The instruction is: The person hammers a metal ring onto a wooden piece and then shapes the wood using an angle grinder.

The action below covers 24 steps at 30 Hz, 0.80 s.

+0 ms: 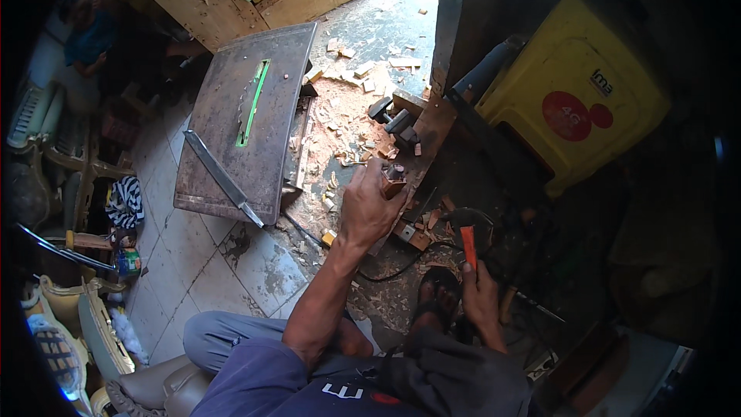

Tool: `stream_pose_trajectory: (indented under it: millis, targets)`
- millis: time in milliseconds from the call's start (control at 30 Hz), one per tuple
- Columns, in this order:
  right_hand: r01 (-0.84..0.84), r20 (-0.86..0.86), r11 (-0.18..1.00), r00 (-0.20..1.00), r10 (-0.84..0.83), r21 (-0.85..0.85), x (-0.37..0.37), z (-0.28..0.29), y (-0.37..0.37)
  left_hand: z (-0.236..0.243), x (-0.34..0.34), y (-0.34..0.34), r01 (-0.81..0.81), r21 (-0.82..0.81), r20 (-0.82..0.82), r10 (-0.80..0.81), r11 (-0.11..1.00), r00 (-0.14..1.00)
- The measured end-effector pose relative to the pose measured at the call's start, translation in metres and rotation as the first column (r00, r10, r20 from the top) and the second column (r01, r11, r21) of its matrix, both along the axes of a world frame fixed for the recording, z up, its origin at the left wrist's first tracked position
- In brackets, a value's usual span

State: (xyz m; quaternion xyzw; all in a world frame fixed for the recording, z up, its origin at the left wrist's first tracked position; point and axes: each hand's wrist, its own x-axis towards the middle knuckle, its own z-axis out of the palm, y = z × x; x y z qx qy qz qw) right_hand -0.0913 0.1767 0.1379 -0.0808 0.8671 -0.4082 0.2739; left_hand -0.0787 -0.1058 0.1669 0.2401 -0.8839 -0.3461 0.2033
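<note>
In the middle of the view my left hand (pixel 369 205) is closed around a short brown wooden piece (pixel 394 179) with a dark end. Its exact shape is partly hidden by the fingers. My right hand (pixel 482 300), lower and to the right, grips a flat orange-red stick-like thing (pixel 468 247) that points up and away from me. Whether it is a tool handle or a strip, I cannot tell. Just beyond the left hand, a dark clamp-like metal part (pixel 397 122) rests by a wooden board (pixel 432 133).
Left of my hands stands a dark machine table (pixel 231 69) with a green-edged slot and a metal bar (pixel 220 174) across it. Wood chips (pixel 347 108) litter the floor. A yellow plastic stool (pixel 579 93) lies at right; a black cable (pixel 386 278) curves near my foot. Another person (pixel 93 38) sits far left.
</note>
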Motion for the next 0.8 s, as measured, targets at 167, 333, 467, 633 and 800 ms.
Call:
stream_pose_trajectory:
  millis: [167,333,467,633,800]
  targets:
    - [-0.010,-0.002,1.000,1.000,0.010,0.014,-0.001,0.001,-0.003,-0.021,-0.001,-0.003,0.014,-0.101,-0.059,-0.020,0.995,0.998]
    - [-0.047,-0.010,0.999,0.999,0.047,0.015,0.002,0.004,-0.006,-0.062,0.011,-0.011,0.121,0.238,-0.056,-0.111,0.964,0.992]
    - [-0.098,-0.075,0.995,0.992,0.100,0.028,-0.002,0.013,-0.012,-0.069,0.009,-0.012,0.165,0.457,-0.041,-0.165,0.874,0.986]
    - [-0.182,-0.049,0.972,0.983,0.177,-0.145,-0.038,0.091,-0.044,-0.097,0.030,-0.029,0.231,0.491,-0.128,-0.193,0.840,0.973]
    - [-0.201,-0.358,0.706,0.930,-0.080,-0.679,-0.038,0.095,-0.044,-0.114,0.033,-0.015,0.228,0.532,-0.231,-0.119,0.816,0.966]
